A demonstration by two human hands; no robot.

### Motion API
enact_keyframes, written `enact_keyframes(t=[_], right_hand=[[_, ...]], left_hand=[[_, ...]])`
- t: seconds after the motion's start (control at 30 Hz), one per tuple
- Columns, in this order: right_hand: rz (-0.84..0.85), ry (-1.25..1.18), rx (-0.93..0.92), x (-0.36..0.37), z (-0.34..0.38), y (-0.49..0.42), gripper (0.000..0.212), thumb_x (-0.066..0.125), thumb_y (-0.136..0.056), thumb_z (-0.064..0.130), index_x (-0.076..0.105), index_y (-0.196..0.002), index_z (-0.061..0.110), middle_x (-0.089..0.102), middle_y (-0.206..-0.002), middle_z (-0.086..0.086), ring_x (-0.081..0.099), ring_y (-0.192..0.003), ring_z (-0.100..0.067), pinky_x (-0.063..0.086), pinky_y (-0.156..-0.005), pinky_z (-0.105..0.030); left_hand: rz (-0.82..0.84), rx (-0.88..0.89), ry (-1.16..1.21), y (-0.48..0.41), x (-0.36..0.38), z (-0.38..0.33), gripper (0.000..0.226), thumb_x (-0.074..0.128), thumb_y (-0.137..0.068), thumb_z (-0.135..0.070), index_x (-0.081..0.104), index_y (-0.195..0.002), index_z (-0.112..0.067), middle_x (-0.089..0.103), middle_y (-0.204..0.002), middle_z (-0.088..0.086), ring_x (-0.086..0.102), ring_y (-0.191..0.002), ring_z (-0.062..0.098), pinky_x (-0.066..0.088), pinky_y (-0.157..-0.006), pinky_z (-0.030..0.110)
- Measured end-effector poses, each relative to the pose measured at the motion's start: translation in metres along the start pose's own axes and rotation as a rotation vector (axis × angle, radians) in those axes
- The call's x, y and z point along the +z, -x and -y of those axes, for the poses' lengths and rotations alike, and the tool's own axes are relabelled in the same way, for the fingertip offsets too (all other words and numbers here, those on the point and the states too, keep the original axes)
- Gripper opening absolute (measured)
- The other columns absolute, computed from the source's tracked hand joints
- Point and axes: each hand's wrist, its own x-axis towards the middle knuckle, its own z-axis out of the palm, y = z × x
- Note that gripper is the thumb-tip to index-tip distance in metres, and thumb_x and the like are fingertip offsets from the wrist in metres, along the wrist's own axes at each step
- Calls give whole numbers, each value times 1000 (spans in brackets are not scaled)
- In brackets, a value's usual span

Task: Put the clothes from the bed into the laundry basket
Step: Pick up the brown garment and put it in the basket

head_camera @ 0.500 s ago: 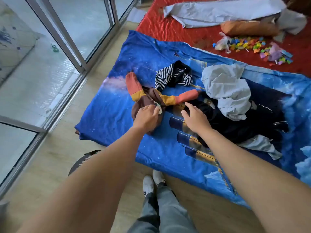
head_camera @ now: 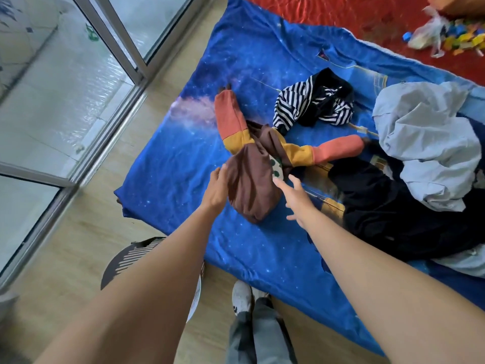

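— Where was the brown sweater point(head_camera: 249, 187) found?
— On the blue bed cover point(head_camera: 170, 179), flanked by both hands.
— Was it gripped?
— No; the left hand point(head_camera: 217, 190) and right hand point(head_camera: 296, 198) were spread open.

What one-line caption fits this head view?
Both open hands, left hand and right hand, flank a brown sweater with orange-yellow sleeves on the blue galaxy-print bedsheet.

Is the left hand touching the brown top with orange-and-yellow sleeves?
Touching. The head view shows the left hand with its palm pressed against the near-left edge of the brown top, no blue sheet visible between them.
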Motion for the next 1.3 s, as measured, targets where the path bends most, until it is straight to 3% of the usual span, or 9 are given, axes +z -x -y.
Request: enact_keyframes(t=[0.1, 0.2, 0.37, 0.53, 0.67, 0.83, 0.93, 1.03, 1.3], right_hand=[[-9, -50, 47, 2, -4, -40, 103, 64, -61, 83, 18, -149, 56, 23, -166, 6, 35, -143, -40, 40, -99, -72], [10, -102, 93, 7, -11, -75, 105, 66, -55, 88, 18, -145, 63, 22, -166, 9, 32, -145, -43, 39, -95, -75], [188, -238, 94, 32, -27, -98, 94, 79, -56, 79, 35, -138, 64, 58, -143, 12, 65, -119, -29, 52, -86, -67], [253, -255, -13, 63, -31, -85, 68, 84, -62, 67, 56, -123, 57, 75, -118, 12, 75, -105, -22, 58, -88, -59], [169, -275, -100, 59, -15, -61, 75, 89, -56, 64, 55, -123, 55, 75, -115, 12, 75, -104, -18, 60, -89, -53], [74, -259, -297, 40, 40, -4, 73, 95, -49, 60, 55, -110, 55, 75, -111, 13, 73, -105, -13, 58, -94, -50], [18, -233, -415, 28, 77, 47, 63, 95, -50, 56, 53, -97, 57, 74, -111, 10, 71, -106, -12, 57, -97, -50], [13, -187, -516, 13, 116, 111, 75, 90, -51, 52, 49, -114, 45, 68, -119, 2, 68, -111, -18, 55, -100, -49], [24, -48, -759, -17, 157, 231, 71, 88, -63, 32, 49, -121, 24, 69, -109, 1, 72, -84, 2, 59, -65, -20]], left_hand=[[19, -66, 118, -40, 5, 4, 55, 27, -103, -63, 39, -145, -29, 44, -122, -25, 44, -110, 3, 30, -92, 25], [83, -113, 193, -72, 15, 13, 62, 23, -103, -65, 42, -150, -31, 49, -143, -16, 51, -126, 8, 34, -100, 38], [209, -218, 296, -79, 43, 29, 45, 26, -102, -67, 65, -109, -47, 72, -81, -28, 65, -73, -10, 48, -64, 28], [264, -231, 428, -65, 61, 31, 51, 28, -102, -64, 68, -112, -35, 79, -84, -20, 73, -72, -9, 42, -70, 25], [318, -184, 490, -39, 55, -2, 52, 22, -105, -60, 68, -108, -36, 78, -83, -23, 71, -72, -14, 44, -71, 21], [336, -64, 529, 19, 36, -68, 59, 17, -104, -61, 68, -111, -34, 79, -85, -22, 72, -74, -12, 53, -51, 8], [249, -5, 461, 61, 25, -111, 69, 19, -100, -69, 64, -133, -28, 74, -118, -15, 71, -96, -8, 54, -73, 17], [118, 84, 404, 112, 10, -157, 64, 31, -101, -62, 54, -145, -22, 57, -148, 4, 53, -133, 16, 42, -109, 35], [-23, 414, 261, 227, -31, -225, 45, 45, -89, -52, 75, -104, -21, 75, -100, -3, 68, -93, 12, 49, -86, 36]])
